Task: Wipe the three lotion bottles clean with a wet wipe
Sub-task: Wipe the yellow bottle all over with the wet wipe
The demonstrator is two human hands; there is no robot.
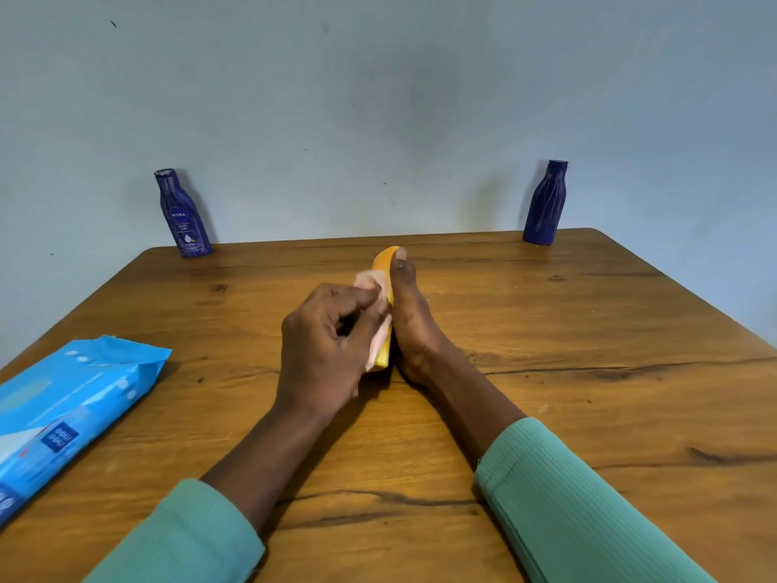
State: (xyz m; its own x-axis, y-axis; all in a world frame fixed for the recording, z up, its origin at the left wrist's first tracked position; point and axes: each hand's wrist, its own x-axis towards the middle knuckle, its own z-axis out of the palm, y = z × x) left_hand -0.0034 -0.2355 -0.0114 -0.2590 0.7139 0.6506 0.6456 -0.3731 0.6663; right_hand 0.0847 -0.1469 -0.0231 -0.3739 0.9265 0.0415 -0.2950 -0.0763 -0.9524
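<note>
Orange lotion bottle (384, 263) at frame centre, clasped by right hand (410, 326) | wet wipe (372, 288) clenched in left hand (323, 342) | strokes best run full length, bottle turned between passes | two blue bottles (183, 214) upright along the worktop (546, 372) far edge.

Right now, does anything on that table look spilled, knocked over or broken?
Nothing stands out. Both blue bottles stand upright at the far edge, the wipes pack lies flat, and the hands hold the yellow bottle and a wipe.
</note>
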